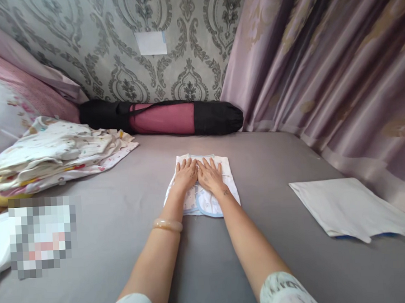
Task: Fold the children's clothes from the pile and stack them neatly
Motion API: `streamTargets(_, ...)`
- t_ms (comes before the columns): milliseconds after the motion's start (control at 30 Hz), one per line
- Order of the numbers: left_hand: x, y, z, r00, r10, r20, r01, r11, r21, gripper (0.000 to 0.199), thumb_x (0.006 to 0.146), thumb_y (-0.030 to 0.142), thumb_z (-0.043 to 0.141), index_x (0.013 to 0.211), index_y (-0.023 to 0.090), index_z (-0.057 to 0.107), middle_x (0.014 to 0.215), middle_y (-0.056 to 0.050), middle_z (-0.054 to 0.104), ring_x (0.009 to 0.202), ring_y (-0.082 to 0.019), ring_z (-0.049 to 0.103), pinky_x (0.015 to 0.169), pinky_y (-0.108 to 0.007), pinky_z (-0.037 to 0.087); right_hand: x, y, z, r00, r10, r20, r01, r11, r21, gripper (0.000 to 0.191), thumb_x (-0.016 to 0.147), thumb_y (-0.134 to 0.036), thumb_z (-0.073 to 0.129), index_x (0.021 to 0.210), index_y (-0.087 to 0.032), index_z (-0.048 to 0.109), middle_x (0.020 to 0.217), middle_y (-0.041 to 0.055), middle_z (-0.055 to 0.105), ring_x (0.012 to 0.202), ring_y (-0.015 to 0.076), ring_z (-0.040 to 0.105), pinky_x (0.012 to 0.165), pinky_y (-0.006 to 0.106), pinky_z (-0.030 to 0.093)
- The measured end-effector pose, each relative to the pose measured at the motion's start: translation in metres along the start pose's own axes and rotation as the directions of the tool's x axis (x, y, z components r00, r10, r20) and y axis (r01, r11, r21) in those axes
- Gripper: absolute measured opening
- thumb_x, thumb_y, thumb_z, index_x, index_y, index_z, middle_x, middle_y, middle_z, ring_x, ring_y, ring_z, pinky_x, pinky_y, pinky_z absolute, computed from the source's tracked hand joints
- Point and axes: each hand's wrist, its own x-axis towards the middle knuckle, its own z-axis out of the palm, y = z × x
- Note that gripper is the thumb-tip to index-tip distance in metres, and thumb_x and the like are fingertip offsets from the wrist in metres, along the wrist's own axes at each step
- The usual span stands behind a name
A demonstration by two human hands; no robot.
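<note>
A small white garment with a faint print and light blue edging [209, 202] lies flat on the grey sheet in the middle of the view. My left hand [186, 172] rests palm down on its upper left part, fingers spread and pointing away from me. Beside it, my right hand [209, 173] lies flat on the upper right part, fingers also apart. The two hands touch or nearly touch at the garment's centre. Neither one grips anything. Parts of the garment are hidden under the hands and wrists.
Piled printed cloths [59, 147] lie at the left on the grey sheet [264, 166]. A black and dark pink long bag [163, 118] runs along the wall. Folded white cloth [351, 207] lies at the right, near curtains [286, 61]. A blurred-out item [44, 236] is at the lower left.
</note>
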Motion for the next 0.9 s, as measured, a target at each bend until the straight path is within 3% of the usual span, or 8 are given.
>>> streamTargets(167, 0.003, -0.003, 0.005, 0.997, 0.018, -0.075, -0.018, 1.000, 0.005, 0.051, 0.099, 0.032, 0.024, 0.147, 0.018, 0.037, 0.153, -0.009, 0.036, 0.143, -0.027, 0.028, 0.116, -0.048, 0.021, 0.001, 0.000, -0.003, 0.999, 0.018, 0.037, -0.018, 1.000, 0.005, 0.052, 0.100, -0.036, 0.019, 0.150, -0.029, 0.032, 0.158, 0.0009, 0.026, 0.146, 0.0261, 0.011, 0.115, 0.057, 0.004)
streamTargets(300, 0.005, -0.007, 0.010, 0.980, -0.039, -0.198, 0.045, 0.999, 0.027, 0.052, 0.099, 0.038, 0.024, 0.145, 0.018, 0.040, 0.153, -0.012, 0.036, 0.144, -0.028, 0.027, 0.117, -0.052, 0.018, 0.000, 0.003, -0.004, 0.995, 0.086, -0.042, -0.086, 0.996, -0.002, 0.054, 0.101, -0.040, 0.017, 0.151, -0.026, 0.029, 0.160, 0.0040, 0.021, 0.147, 0.0280, 0.007, 0.114, 0.058, 0.001)
streamTargets(633, 0.005, -0.010, 0.016, 0.992, -0.075, -0.098, 0.082, 0.994, 0.070, 0.059, 0.099, 0.043, 0.018, 0.147, 0.014, 0.036, 0.155, -0.016, 0.031, 0.144, -0.034, 0.022, 0.113, -0.058, 0.020, 0.001, 0.007, 0.001, 0.990, 0.144, -0.007, -0.144, 0.989, -0.028, 0.054, 0.100, -0.041, 0.016, 0.149, -0.028, 0.034, 0.160, 0.0044, 0.021, 0.146, 0.0314, 0.011, 0.112, 0.061, 0.001)
streamTargets(767, 0.005, -0.010, 0.012, 0.984, -0.092, -0.153, 0.101, 0.993, 0.056, 0.059, 0.099, 0.043, 0.018, 0.146, 0.013, 0.039, 0.153, -0.016, 0.034, 0.144, -0.032, 0.024, 0.114, -0.056, 0.020, 0.002, 0.009, -0.002, 0.990, 0.143, 0.000, -0.143, 0.990, 0.008, 0.055, 0.100, -0.042, 0.016, 0.150, -0.026, 0.032, 0.160, 0.0062, 0.021, 0.146, 0.0310, 0.011, 0.113, 0.060, 0.002)
streamTargets(900, 0.005, -0.016, 0.007, 0.964, -0.165, -0.210, 0.175, 0.984, 0.032, 0.060, 0.099, 0.041, 0.016, 0.146, 0.011, 0.038, 0.154, -0.014, 0.034, 0.145, -0.029, 0.021, 0.117, -0.054, 0.013, 0.002, 0.015, -0.006, 0.967, 0.220, -0.125, -0.224, 0.974, -0.016, 0.057, 0.100, -0.040, 0.016, 0.152, -0.019, 0.027, 0.160, 0.0116, 0.015, 0.147, 0.0293, 0.006, 0.113, 0.058, 0.000)
